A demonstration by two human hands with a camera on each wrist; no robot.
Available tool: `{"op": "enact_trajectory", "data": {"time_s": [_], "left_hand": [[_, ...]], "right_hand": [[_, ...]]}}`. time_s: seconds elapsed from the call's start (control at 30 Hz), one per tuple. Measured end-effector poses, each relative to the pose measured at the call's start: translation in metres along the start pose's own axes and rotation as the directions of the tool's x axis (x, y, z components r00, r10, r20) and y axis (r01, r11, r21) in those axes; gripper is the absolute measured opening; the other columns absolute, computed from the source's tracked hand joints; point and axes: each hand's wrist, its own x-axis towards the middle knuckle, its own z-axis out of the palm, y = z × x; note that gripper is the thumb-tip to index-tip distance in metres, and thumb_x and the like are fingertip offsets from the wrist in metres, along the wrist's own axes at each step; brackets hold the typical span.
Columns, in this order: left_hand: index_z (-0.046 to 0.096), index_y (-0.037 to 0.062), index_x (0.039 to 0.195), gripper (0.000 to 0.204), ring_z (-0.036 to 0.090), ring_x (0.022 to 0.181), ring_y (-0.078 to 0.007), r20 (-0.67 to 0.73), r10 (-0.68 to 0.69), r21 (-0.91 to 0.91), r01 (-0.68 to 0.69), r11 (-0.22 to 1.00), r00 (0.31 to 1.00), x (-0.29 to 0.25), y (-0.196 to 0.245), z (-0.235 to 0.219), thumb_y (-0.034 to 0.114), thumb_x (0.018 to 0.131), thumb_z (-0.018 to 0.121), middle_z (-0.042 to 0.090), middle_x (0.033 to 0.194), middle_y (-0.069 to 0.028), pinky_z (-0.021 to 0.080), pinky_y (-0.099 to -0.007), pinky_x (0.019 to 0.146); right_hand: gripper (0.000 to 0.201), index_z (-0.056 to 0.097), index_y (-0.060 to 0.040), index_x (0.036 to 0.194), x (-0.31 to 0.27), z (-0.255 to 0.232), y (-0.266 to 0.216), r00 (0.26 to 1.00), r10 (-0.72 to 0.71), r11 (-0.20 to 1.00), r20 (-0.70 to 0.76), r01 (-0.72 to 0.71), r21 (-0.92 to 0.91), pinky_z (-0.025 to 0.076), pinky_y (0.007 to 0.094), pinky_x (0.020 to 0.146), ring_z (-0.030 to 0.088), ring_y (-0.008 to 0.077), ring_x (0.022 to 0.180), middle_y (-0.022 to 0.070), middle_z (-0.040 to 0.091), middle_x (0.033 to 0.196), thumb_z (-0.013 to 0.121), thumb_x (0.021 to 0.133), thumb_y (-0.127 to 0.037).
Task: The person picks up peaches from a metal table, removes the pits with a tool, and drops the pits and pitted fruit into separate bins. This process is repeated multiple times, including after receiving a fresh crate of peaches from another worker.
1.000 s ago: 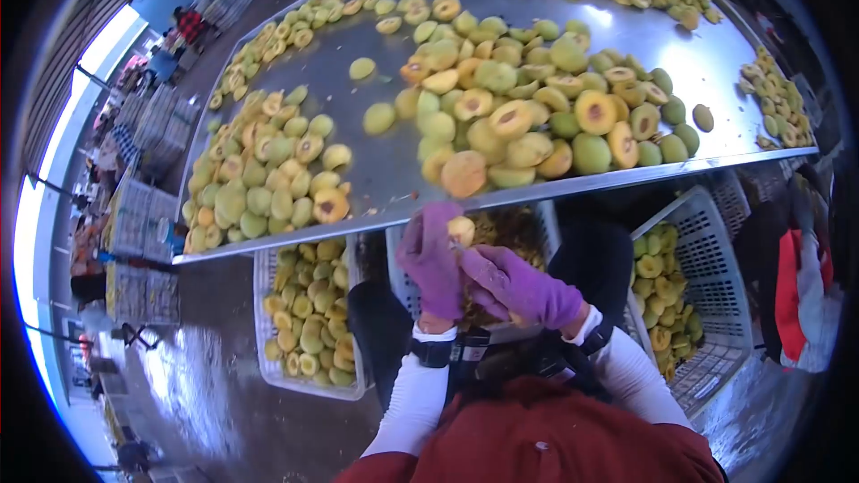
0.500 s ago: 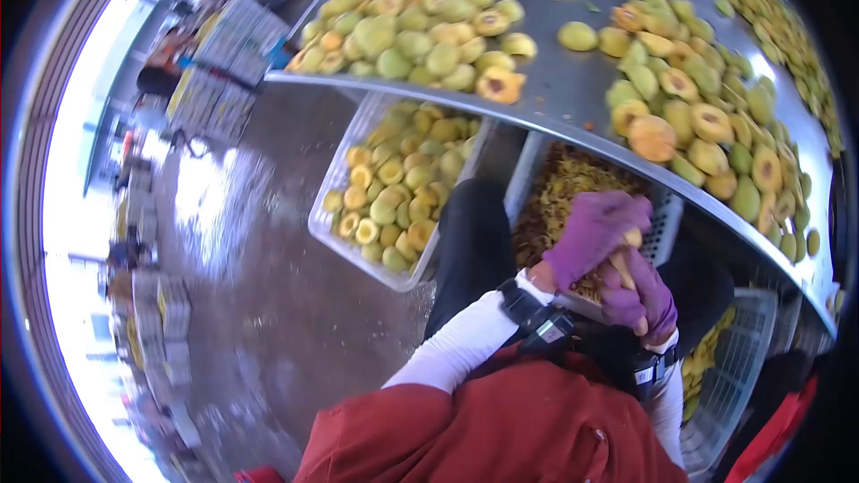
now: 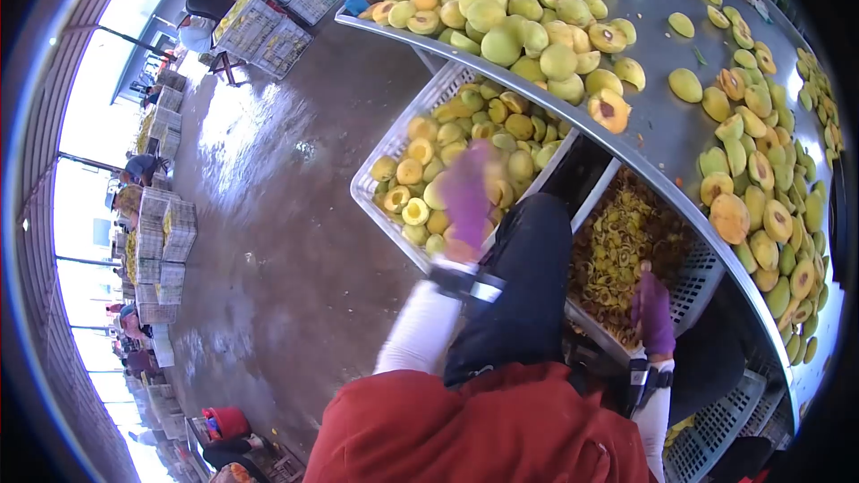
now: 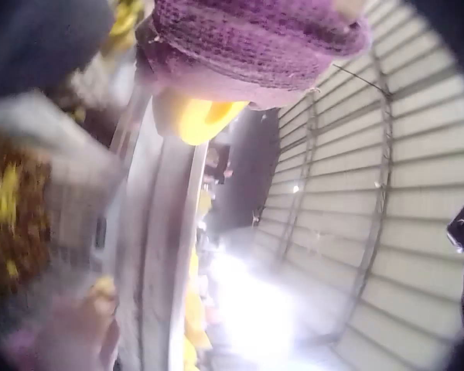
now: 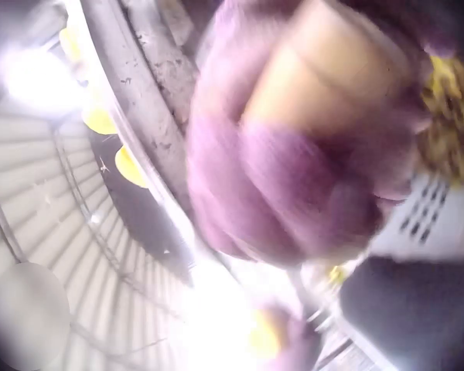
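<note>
My left hand [image 3: 470, 201], in a purple knit glove, reaches over a crate [image 3: 362, 183] of peach halves and is blurred in the head view. In the left wrist view its fingers hold a yellow peach half [image 4: 201, 120]. My right hand [image 3: 655, 313], gloved alike, is over a bin [image 3: 698, 291] of peelings [image 3: 626, 241]. It grips a tool's thick wooden handle [image 5: 325, 73], whose rounded end pokes out of the fist in the right wrist view. The tool's working end is hidden.
A metal table [image 3: 658, 116] with piles of halved peaches stands ahead, its raised edge just beyond the bin. My knee [image 3: 528, 259] lies between the crate and the bin. Wet floor [image 3: 295, 259] spreads to the left, with stacked crates [image 3: 165, 241] farther off.
The hands were together over the bin around the handle. My left hand has since parted and swung left over the crate; the right stays by the bin. The head view has turned left.
</note>
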Motion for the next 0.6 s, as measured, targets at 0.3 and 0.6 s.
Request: {"op": "enact_trajectory", "data": {"time_s": [0.3,0.6], "left_hand": [[0.046,0.0022,0.130,0.061,0.050,0.116,-0.0350,0.292,-0.563,0.919,-0.065,0.388,0.773,0.025,-0.236,-0.147,0.043,0.085,0.057,0.056,0.120,-0.0223,0.041,-0.0435,0.097],[0.067,0.0046,0.100,0.021,0.064,0.086,-0.0290,0.245,-0.006,0.802,-0.199,0.563,0.970,0.079,-0.268,-0.128,0.017,0.084,0.060,0.065,0.097,-0.0149,0.052,-0.0345,0.074]], "right_hand": [[0.045,0.050,-0.0087,0.088,-0.014,-0.010,-0.005,0.964,0.265,0.956,0.015,-0.265,0.124,0.032,0.0263,0.036,0.040,0.0113,0.040,-0.0003,0.043,0.056,0.050,0.090,-0.053],[0.019,0.056,-0.0024,0.088,0.025,0.000,0.021,0.772,-0.597,0.628,-0.218,0.281,-0.726,0.043,0.0410,0.052,0.053,0.0309,0.056,0.0167,0.054,0.065,0.056,0.090,-0.021]]}}
